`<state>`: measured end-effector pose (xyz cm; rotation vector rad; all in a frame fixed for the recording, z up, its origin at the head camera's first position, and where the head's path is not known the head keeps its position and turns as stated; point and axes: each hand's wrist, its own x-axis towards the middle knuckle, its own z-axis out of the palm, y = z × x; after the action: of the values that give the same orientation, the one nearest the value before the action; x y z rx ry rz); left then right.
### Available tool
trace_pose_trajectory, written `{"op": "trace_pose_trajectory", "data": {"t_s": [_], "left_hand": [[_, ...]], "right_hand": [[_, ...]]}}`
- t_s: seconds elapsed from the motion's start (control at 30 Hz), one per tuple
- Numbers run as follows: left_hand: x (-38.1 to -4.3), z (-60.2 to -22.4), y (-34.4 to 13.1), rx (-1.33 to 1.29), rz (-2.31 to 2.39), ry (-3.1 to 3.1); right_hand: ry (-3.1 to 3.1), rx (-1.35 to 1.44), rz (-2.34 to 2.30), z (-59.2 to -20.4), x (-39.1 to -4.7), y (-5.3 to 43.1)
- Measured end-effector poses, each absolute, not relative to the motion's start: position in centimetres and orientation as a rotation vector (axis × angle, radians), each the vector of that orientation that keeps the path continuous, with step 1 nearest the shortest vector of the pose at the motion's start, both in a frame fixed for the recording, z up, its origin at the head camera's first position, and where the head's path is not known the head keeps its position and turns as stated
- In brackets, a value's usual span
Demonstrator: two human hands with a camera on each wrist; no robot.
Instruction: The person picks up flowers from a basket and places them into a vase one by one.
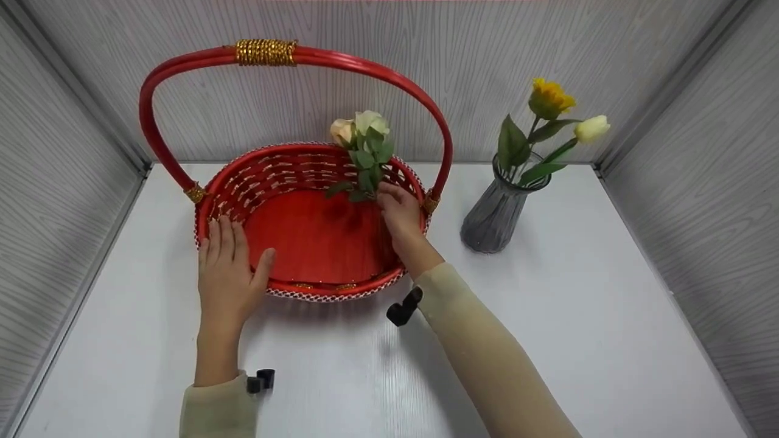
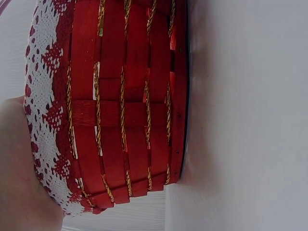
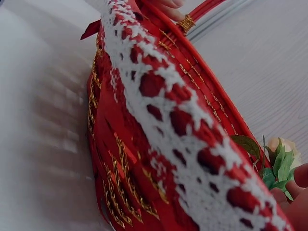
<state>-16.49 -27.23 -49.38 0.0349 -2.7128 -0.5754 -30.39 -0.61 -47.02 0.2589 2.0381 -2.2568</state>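
The right hand (image 1: pixel 401 213) pinches roses (image 1: pixel 366 159) over the right end of the basket (image 1: pixel 304 243), by the table's (image 1: pixel 584 340) back edge; the left hand (image 1: pixel 226 280), thumb spread, rests on its rim. A vase (image 1: pixel 494 222) holds two flowers (image 1: pixel 549 100).

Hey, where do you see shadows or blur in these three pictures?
Head view: soft shadow on the table in front of the basket, another beside the right sleeve; left wrist view: faint shadow beside the basket's base; right wrist view: streaked shadow beside the basket, image looking somewhat soft.
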Motion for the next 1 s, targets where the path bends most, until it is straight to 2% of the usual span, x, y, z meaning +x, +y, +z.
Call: {"op": "trace_pose_trajectory", "data": {"t_s": [1.0], "left_hand": [[-16.44,-49.70,-27.08,0.052,-0.550,-2.692]], "right_hand": [[1.951,0.326,-2.101,-47.14,-30.38,-0.42]]}}
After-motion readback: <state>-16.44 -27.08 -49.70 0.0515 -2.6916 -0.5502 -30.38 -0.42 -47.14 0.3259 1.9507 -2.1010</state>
